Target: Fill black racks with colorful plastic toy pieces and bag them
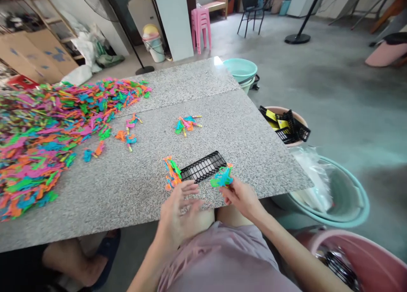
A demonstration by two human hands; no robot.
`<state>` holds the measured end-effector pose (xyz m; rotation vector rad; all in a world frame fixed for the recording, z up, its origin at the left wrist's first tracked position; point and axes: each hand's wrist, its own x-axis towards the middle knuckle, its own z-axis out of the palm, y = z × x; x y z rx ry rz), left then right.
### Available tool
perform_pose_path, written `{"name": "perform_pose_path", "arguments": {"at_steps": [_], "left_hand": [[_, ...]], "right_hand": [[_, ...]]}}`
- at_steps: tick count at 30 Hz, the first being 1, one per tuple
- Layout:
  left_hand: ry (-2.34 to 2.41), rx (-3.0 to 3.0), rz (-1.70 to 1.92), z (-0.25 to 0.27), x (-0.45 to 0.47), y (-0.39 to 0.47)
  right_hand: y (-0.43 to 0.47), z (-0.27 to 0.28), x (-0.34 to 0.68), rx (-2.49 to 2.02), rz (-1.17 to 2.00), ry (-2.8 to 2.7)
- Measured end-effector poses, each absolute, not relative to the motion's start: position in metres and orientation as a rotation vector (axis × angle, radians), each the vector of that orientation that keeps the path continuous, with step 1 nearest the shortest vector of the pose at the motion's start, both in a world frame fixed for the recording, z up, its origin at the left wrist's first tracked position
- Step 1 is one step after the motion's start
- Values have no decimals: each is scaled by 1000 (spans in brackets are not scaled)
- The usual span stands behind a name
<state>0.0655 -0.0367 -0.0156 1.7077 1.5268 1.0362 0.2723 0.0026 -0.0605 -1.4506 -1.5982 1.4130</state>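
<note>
My right hand (241, 195) pinches a small bunch of blue and green plastic pieces (222, 177) above the table's near edge. My left hand (179, 207) is partly smeared by motion; its fingers are apart with nothing in them. Just beyond both hands lies a black mesh plastic tray (204, 167), slanting up to the right. At its left end sits an orange and green cluster of plastic pieces (172, 172), close to my left fingertips. Farther back is another small cluster of coloured pieces with yellowish sticks (187, 123). The pieces' exact kind is too small to tell.
A large heap of coloured plastic pieces (63, 131) covers the speckled table's (248, 143) left side. Tubs stand along the right: one with black baskets (286, 124), one with clear bags (318, 186), a pink one (375, 258). Another person's leg (74, 260) shows lower left.
</note>
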Motion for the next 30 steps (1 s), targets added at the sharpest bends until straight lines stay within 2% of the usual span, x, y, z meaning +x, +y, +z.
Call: {"name": "perform_pose_path", "arguments": {"at_steps": [3,6,12,20,26,28,30], "left_hand": [[1658,2262,945,7,30,-24],[1575,2548,787,-3,13,-8],[1585,2483,842,-40,12,-1],[1597,2458,870,-40,16,-4],[1548,2532,939,-49,8,3],[1506,2547,955,-51,5,5],[1468,2553,995,-53,5,5]], "right_hand": [[27,-67,241,-1417,1447,-1654],[40,-78,208,-1325,1482,-1674],[50,-95,174,-1449,1101,-2084],[51,-78,160,-1397,813,-2584],[80,-78,179,-1247,1058,-2469],[121,-72,186,-1338,914,-2363],[169,-65,187,-1555,612,-2271]]}}
